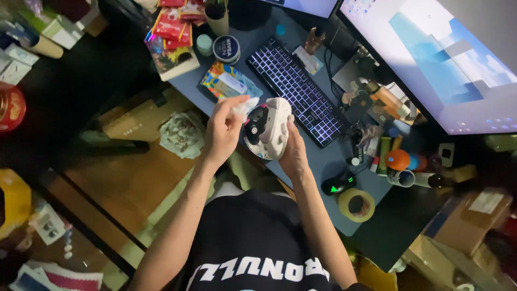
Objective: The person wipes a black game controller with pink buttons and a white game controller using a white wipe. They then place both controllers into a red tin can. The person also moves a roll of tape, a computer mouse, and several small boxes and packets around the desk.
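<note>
Looking down over the person's shoulders: far left, a red round tin [9, 108] at the frame edge, dim floor and a cardboard box [141, 116] beside a crumpled printed wrapper [182, 134]. Along the tabletop's [328, 161] left end — a stack of snack packets on a book [171, 51], a small round dark-blue cream tin [226, 48], a bright flat pouch [229, 82].

Left hand [222, 132] raised above the tabletop edge, grip pinched on a small white wipe [245, 105] — the wipe touches the upper end of a white shoe-shaped object [272, 129] with a dark opening. Right hand [293, 153] cups that object from below and behind, grip clenched around its underside. The object sits in mid-air between both hands, just in front of the backlit keyboard [296, 89], not resting on the tabletop.

Right of the hands: a black mouse [338, 185] with a green glow, a roll of yellowish tape [356, 205] near the tabletop's near edge. Further right, a clutter of tubes and small bottles [398, 161] under a large lit monitor [436, 59]. Far right — cardboard boxes [474, 215] on the floor.
</note>
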